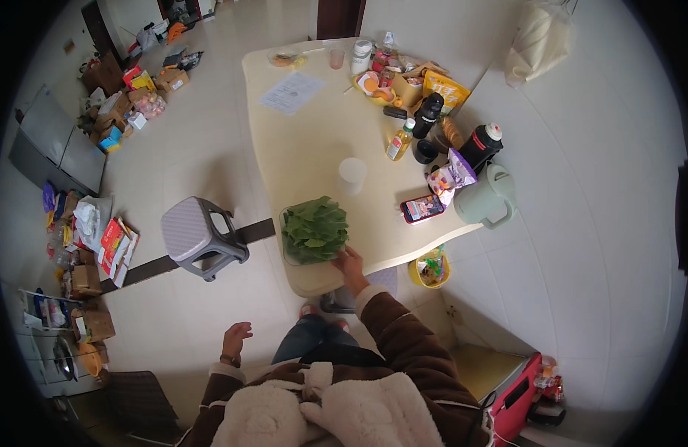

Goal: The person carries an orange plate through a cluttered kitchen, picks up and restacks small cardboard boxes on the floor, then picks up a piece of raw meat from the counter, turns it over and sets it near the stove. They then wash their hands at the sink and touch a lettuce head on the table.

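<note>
A clear rectangular container [284,254] heaped with green leafy vegetables [316,229] stands at the near left corner of the cream table [377,240]. My right hand [348,262] is at the container's near right corner, fingertips against or just beside it; whether they grip the rim cannot be told. Off the table to the lower left, my left hand [236,339] hangs over the floor with nothing in it, fingers partly spread. A translucent white cup [353,170] stands behind the vegetables. Farther right lies a phone [422,209] with a lit screen.
A pale green jug [483,198], a black thermos [480,146], a bottle of yellow liquid [400,141] and snack packets line the table's right side. A sheet of paper [292,92] lies towards the far end. A plastic stool [201,234] stands left; a yellow bin [429,268] sits below the near edge.
</note>
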The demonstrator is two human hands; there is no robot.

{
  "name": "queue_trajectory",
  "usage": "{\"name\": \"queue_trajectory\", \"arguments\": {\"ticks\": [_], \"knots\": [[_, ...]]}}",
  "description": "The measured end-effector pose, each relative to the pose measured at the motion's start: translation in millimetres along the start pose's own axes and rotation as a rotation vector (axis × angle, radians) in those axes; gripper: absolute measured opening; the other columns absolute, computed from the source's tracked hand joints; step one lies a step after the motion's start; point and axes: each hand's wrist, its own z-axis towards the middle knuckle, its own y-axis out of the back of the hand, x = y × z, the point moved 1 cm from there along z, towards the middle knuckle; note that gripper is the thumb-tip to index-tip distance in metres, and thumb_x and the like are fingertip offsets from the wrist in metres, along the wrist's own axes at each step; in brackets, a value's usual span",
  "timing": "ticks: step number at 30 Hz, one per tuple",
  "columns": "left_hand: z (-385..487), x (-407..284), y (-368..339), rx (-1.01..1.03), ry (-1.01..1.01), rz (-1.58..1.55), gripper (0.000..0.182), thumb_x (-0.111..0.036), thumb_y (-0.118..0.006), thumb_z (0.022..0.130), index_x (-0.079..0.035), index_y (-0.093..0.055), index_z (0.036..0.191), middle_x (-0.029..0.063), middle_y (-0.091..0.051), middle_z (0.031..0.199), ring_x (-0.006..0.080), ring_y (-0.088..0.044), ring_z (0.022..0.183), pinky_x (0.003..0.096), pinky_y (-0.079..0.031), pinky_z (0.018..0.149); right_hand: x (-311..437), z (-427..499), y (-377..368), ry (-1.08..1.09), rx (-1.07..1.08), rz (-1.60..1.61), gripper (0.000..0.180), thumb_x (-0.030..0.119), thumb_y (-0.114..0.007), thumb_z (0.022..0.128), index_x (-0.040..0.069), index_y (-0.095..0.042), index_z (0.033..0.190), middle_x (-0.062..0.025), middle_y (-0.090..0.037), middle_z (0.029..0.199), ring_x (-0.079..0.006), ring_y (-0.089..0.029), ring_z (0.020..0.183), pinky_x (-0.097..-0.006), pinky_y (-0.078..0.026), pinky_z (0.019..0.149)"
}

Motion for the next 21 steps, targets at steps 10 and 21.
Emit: {"name": "queue_trajectory", "arguments": {"ticks": [10,21], "knots": [[53,-14,6,0.096,-0.062,0.065,0.032,-0.033,-0.060,0.086,-0.012,-0.062,0.109,0.0021,-0.065,0.099,0.0149,-0.062,0.090,0.0380,-0.038,0.074,-17,30,4,-0.025,-0.004,0.076,0.029,0.011,-0.051,0.093,0.002,-0.053,0.121,-0.0093,-0.061,0.102,-0.0173,-0.061,0.081,-0.0299,-0.053,0.071],[83,-24,-23,0.128,0.012,-0.024,0.023,-0.015,-0.058,0.088,0.002,-0.063,0.103,0.0098,-0.064,0.096,0.0189,-0.061,0.087,0.0312,-0.053,0.077,28,-8,37,-0.219,0.107,-0.387,0.036,0.023,-0.048,0.096,0.007,-0.048,0.127,-0.0086,-0.064,0.106,-0.0197,-0.062,0.088,-0.0328,-0.051,0.078]]}}
